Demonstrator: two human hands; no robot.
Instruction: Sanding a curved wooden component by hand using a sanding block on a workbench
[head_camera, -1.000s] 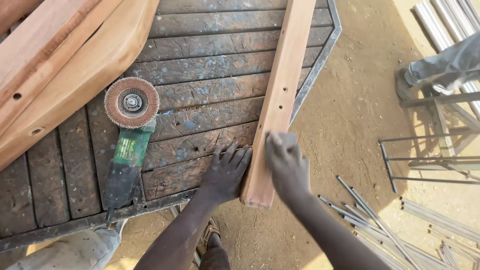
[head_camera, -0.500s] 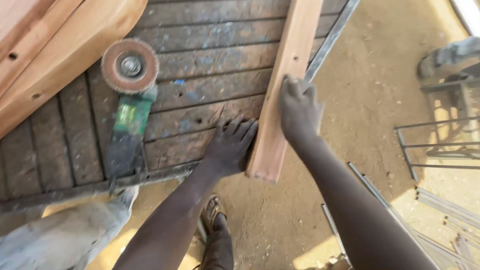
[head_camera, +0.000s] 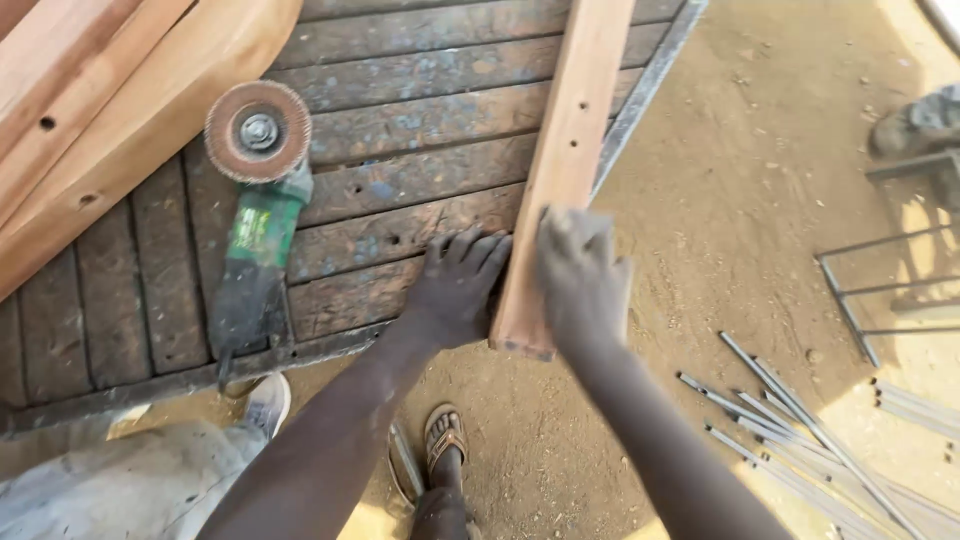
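My left hand (head_camera: 455, 290) lies flat, fingers spread, against the long reddish wooden plank (head_camera: 565, 150) on the dark slatted counter (head_camera: 400, 180); my right hand (head_camera: 580, 275) presses its overhanging end, fingers open. I'm steadying it; shifting it next needs a firm grasp.

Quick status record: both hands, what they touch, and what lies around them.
left hand: flat on the dark plank bench, against the near end of the wooden board
right hand: on the board's near end, at its right edge
board: lies across the bench, its end past the bench edge
angle grinder: green, on the bench, left of the hands, untouched
metal rods: on the sandy ground, right
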